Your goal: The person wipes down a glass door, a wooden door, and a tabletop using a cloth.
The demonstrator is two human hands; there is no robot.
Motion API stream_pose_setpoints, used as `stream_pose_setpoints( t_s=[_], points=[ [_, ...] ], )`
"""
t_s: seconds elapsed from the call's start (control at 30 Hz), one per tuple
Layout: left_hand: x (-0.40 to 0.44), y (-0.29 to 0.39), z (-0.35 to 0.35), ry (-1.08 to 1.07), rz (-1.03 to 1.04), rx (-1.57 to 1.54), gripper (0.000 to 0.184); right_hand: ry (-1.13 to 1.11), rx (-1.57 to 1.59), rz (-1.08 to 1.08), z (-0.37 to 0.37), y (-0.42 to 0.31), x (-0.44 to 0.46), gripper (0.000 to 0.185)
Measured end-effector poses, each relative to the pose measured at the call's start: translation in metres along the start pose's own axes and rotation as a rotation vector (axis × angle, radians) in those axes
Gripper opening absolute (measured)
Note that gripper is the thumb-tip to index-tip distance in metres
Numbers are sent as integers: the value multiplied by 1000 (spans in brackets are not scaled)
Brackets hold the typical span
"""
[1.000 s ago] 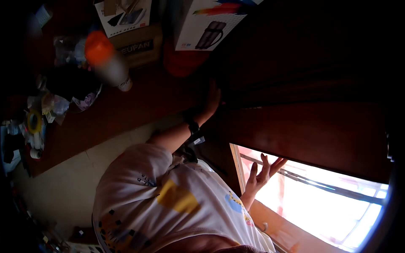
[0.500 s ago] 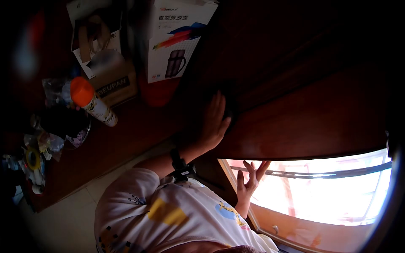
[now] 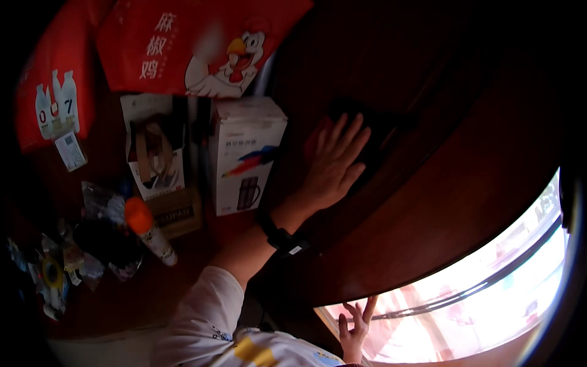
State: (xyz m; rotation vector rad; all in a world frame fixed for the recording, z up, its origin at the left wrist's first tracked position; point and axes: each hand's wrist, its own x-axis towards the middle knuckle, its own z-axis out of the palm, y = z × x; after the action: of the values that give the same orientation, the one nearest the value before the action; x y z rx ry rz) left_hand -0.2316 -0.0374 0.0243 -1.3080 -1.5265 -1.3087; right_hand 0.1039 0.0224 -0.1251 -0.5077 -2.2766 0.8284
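two hands in view, well apart. left hand [image 3: 335,166]: back toward the camera, fingers long and only slightly parted, thumb off to the right; not closed round anything that shows. its fingertips lie over or just beside a dark object [image 3: 380,127]; contact cannot be told, the area being too dim.

key relation: the dark object lies at the far right end of the left hand, around and past the fingertips, so this hand is much the nearer. its outline merges with shadow; long axis cannot be read.

right hand [image 3: 356,333]: near side, fingers spread and raised, thumb apart to the left, no object seen in it. fingertips meet or nearly meet the near edge of a wooden panel [image 3: 440,226], in front of a bright window [image 3: 465,330]. that edge runs from near left to far right, curved in this view.

left of the left hand: white box [image 3: 244,165], upright; farther left, spray can [image 3: 160,246], tilted, orange cap toward the far side.
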Motion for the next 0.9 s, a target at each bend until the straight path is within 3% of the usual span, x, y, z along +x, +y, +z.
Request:
stream_pose_setpoints(
  t_s=[0.07,0.13,0.3,0.33,0.43,0.47,0.6,0.7,0.73,0.83,0.9],
  points=[
    [-18,-6,12,47,38,41,58,13,4,-3,0,-4,2,25],
    [-49,-4,26,119,-163,-1,56,20,38,-8,-4,6,-4,25],
    [-78,-1,34,151,-161,5,58,37,133,51,-8,-27,-2,27],
    [-68,4,30,144,-183,-14,58,49,98,-85,-8,-20,0,27],
    [0,2,12,152,-123,27,58,-95,172,169,-20,-20,-2,28],
    [25,3,6,156,-94,45,58,-35,114,-23,-17,-4,-5,28],
    [126,4,-18,203,47,96,57,12,30,-107,-35,-7,4,32],
    [197,8,-32,251,126,118,57,100,228,-55,-39,-7,10,36],
    [222,9,-37,261,152,112,56,75,230,70,-43,-6,10,38],
    [294,11,-53,282,226,117,59,112,216,61,-42,-5,14,43],
    [335,18,-63,279,240,121,60,261,231,-184,-41,-11,25,48]
  ],
)
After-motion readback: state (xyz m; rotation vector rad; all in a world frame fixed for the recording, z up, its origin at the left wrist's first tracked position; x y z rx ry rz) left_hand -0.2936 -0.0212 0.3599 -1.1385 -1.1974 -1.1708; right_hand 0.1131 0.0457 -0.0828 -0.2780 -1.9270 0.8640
